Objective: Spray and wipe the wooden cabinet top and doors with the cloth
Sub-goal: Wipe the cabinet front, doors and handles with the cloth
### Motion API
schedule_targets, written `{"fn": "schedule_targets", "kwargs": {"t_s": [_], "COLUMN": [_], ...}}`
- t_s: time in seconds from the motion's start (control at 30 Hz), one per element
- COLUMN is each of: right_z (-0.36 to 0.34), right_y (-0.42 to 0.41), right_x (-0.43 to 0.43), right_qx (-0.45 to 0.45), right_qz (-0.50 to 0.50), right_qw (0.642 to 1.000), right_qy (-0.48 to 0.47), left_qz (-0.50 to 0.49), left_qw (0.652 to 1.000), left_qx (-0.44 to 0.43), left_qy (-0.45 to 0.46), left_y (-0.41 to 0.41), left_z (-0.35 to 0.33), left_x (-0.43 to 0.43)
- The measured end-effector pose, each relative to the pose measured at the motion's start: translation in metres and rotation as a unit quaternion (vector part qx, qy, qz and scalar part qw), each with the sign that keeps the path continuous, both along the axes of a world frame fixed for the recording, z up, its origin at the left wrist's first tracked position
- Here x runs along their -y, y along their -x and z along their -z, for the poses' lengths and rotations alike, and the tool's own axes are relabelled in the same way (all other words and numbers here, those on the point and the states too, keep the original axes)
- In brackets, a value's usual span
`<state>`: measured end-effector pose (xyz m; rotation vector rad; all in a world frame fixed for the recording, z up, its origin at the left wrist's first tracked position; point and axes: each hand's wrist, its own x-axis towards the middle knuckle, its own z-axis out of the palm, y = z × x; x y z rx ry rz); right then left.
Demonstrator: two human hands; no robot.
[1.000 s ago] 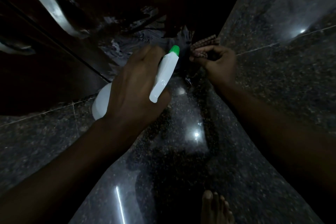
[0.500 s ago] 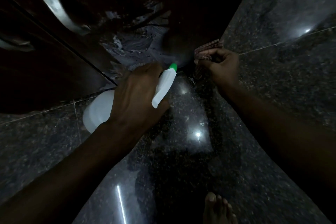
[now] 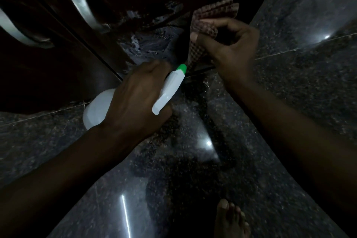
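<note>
Near frame centre, left hand [image 3: 135, 98] grips spray bottle [image 3: 170, 89] — right hand [image 3: 231, 48], pinching checked cloth [image 3: 212, 11], has risen toward cabinet door [image 3: 135, 6]; wiping likely next.

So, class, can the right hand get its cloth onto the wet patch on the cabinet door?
Probably yes: the right hand holds the cloth just beside the wet patch, with nothing between; the left hand and spray bottle sit lower.

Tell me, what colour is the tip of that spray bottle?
The nozzle tip is green; the spray bottle is otherwise white. Best seen in the head view.
</note>
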<state>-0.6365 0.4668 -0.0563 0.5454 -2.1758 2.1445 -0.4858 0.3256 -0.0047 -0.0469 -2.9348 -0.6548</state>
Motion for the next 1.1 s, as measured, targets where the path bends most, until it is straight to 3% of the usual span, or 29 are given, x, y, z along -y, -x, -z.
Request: {"fn": "schedule_targets", "kwargs": {"t_s": [0.5, 0.63, 0.87, 1.0, 1.1], "right_z": [0.072, 0.052, -0.003, 0.014, 0.036], "right_y": [-0.004, -0.009, -0.014, -0.013, -0.014], "right_x": [-0.007, -0.001, 0.014, 0.012, 0.010], "right_qx": [0.141, 0.139, 0.019, 0.034, 0.079], "right_qz": [0.003, -0.003, -0.011, -0.017, -0.027], "right_qw": [0.983, 0.986, 1.000, 0.998, 0.990], "right_qy": [-0.119, -0.088, -0.018, -0.056, -0.113], "left_qz": [-0.034, -0.030, -0.040, -0.034, -0.043], "left_qw": [0.999, 0.999, 0.997, 0.984, 0.986], "left_qx": [-0.011, -0.017, 0.000, 0.051, 0.043], "left_qy": [0.005, 0.011, 0.061, 0.167, 0.158], "left_y": [-0.016, -0.021, -0.025, -0.027, -0.031], "left_z": [-0.003, -0.002, -0.001, -0.001, -0.004], "left_x": [0.011, 0.014, 0.015, 0.018, 0.019]}}
